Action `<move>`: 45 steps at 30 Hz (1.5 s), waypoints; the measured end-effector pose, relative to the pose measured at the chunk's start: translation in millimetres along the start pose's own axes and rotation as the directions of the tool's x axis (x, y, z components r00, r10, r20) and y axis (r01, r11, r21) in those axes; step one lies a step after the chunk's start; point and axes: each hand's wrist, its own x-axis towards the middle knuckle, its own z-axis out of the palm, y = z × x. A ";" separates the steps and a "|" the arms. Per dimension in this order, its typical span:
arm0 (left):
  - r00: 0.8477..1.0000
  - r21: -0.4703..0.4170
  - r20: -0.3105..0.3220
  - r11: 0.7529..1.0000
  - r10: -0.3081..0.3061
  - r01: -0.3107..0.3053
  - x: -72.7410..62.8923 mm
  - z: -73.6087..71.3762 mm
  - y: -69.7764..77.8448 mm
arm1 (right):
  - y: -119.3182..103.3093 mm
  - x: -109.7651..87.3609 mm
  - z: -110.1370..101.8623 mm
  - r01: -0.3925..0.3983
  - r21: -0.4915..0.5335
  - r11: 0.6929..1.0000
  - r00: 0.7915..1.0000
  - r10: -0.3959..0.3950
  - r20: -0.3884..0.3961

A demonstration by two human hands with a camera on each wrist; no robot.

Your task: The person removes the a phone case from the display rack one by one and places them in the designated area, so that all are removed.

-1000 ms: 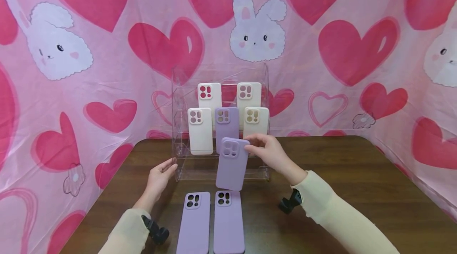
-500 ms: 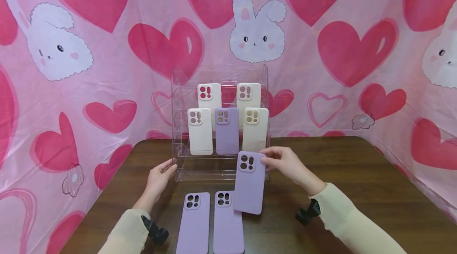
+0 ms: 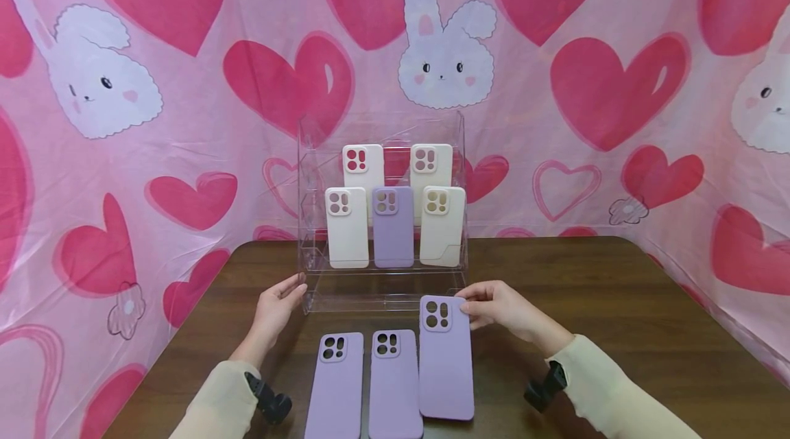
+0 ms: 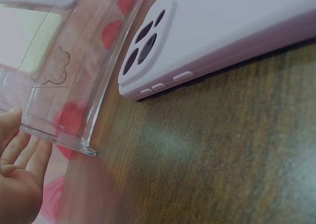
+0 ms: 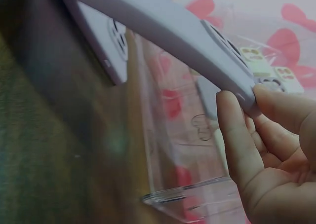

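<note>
By its upper right corner, my right hand [image 3: 509, 315] pinches a lilac phone case [image 3: 446, 370] between thumb and fingers. In the right wrist view, the held case [image 5: 182, 36] slants above the wooden table. Two matching lilac phone cases, a left one [image 3: 335, 387] and a middle one [image 3: 395, 387], lie flat just left of it, camera cut-outs at the far end. My left hand [image 3: 279, 305] grips the lower left edge of a clear tiered display stand [image 3: 382, 273]. In the left wrist view, thumb and fingers are at the edge of its clear panel [image 4: 59, 135].
The stand bears two white cases on a higher tier and, below them, a white case [image 3: 348, 233], a lilac case [image 3: 393, 233] and a cream case [image 3: 441, 233]. It stands on a dark wooden table [image 3: 555, 274]. Behind hangs a pink heart-and-rabbit cloth [image 3: 382, 82].
My right hand has carried the lilac case down and to the right, from in front of the stand to beside the two lying cases. The left hand stays at the stand.
</note>
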 end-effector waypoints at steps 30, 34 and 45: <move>1.000 -0.015 0.003 1.000 -0.009 0.009 -0.2 0.5 -0.1 | 49.9 1.6 6.3 -0.095 -0.215 0.972 0.995 0.089 -0.035; 1.000 -0.015 0.008 1.000 -0.011 0.011 0.5 0.1 0.0 | 51.0 3.9 7.5 -0.084 -0.267 0.960 0.996 0.074 -0.049; 1.000 -0.014 0.008 1.000 -0.007 0.007 0.3 0.3 0.1 | 47.7 5.5 12.7 -0.070 -0.378 0.923 0.996 0.044 -0.078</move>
